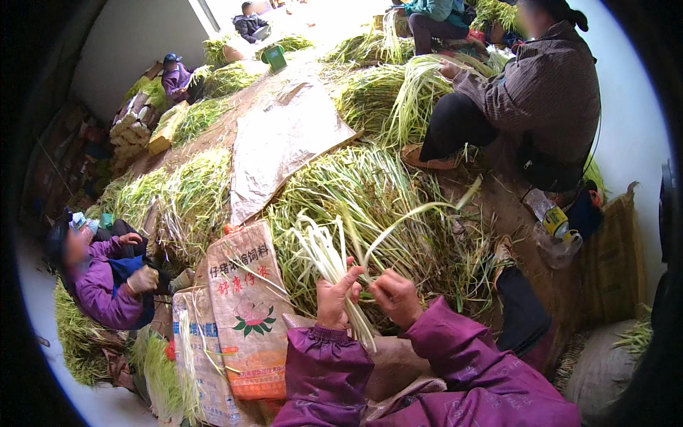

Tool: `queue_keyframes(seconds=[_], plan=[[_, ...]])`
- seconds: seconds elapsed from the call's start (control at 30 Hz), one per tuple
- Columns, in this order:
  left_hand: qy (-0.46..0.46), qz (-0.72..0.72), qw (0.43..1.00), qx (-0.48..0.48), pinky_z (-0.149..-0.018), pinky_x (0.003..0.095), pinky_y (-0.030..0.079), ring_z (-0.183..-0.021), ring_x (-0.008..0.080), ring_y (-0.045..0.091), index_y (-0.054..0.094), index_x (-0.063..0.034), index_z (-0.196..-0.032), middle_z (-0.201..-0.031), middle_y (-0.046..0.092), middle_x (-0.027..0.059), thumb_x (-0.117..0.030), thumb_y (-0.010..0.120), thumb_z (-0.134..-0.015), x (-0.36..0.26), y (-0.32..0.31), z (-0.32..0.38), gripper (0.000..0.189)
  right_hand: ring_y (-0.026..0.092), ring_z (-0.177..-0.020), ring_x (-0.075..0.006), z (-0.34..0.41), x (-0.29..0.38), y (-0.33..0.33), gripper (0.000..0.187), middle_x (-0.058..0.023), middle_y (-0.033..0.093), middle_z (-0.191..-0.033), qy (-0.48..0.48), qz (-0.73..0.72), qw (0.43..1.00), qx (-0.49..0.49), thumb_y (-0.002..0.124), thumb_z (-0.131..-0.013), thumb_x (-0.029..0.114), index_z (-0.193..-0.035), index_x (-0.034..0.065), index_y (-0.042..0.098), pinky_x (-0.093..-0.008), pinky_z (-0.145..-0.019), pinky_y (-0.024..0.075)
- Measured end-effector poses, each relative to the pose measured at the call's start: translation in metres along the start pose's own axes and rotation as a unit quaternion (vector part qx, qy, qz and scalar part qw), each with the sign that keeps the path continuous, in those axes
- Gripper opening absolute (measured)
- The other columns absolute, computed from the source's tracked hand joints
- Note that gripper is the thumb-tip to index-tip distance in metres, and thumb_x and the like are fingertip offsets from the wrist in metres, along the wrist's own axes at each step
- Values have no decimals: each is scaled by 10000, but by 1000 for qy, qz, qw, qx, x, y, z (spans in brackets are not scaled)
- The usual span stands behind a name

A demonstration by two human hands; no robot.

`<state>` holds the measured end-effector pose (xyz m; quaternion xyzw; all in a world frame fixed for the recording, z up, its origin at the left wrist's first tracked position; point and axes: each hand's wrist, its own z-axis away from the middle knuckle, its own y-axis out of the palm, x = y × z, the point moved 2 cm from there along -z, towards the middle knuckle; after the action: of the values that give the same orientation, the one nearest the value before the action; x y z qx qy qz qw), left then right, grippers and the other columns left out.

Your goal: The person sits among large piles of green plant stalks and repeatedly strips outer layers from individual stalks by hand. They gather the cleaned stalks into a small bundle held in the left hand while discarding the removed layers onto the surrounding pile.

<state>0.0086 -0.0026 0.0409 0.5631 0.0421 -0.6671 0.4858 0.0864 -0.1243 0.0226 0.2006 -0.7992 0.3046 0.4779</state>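
My left hand (pixel 337 296) is closed around a bundle of pale white and green leafy stalks (pixel 325 251), held upright and slightly tilted over my lap. Close to its right side, my right hand (pixel 396 296) has its fingers curled together at the base of a long, pale green leaf (pixel 411 211), which arches up and to the right and is partly blurred. Behind both hands lies a large heap of green and yellowish stalks (pixel 352 181). A woven cloth (pixel 397 368) covers my lap.
Printed woven sacks (pixel 248 320) lie left of my hands; a pale sheet (pixel 283 139) lies beyond. Co-workers sit at left (pixel 106 288) and upper right (pixel 528 96), among more heaps (pixel 187 203). A bagged bottle (pixel 555 221) and a full sack (pixel 603 368) are at right.
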Motion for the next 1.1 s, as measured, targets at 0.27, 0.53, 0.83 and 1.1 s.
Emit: queue_keyframes(seconds=[0.27, 0.53, 0.83, 1.1], plan=[[-14, -11, 999, 40, -408, 179, 379, -472, 73, 479, 521, 2, -1045, -724, 610, 102, -48, 596, -813, 0, -2, 1, 249, 497, -576, -279, 2, 4, 4, 109, -114, 472, -679, 25, -23, 997, 67, 580, -809, 103, -760, 13, 545, -351, -505, 389], [-39, -21, 997, 56, -395, 192, 345, -461, 72, 450, 537, -11, -923, -675, 583, 63, -68, 610, -801, -2, -2, 5, 153, 499, -570, -69, 6, -36, 9, 393, 6, 526, -686, 303, -370, 874, 80, 412, -933, 345, -789, 18, 576, -219, -513, 398], [-67, -44, 995, 56, -388, 194, 345, -438, 75, 455, 534, -17, -973, -685, 595, 71, -50, 618, -781, -2, 4, 5, 212, 482, -514, -79, -60, -68, 15, 373, 30, 500, -654, 350, -441, 826, 10, 440, -901, 441, -913, 77, 522, -196, -457, 366], [-49, -95, 993, 40, -389, 192, 347, -427, 76, 462, 559, -22, -953, -655, 594, 61, -47, 616, -775, -2, 5, 3, 189, 542, -526, -67, -95, -69, 14, 259, 29, 553, -682, 312, -509, 801, 42, 531, -879, 351, -874, 91, 541, -165, -415, 335]])
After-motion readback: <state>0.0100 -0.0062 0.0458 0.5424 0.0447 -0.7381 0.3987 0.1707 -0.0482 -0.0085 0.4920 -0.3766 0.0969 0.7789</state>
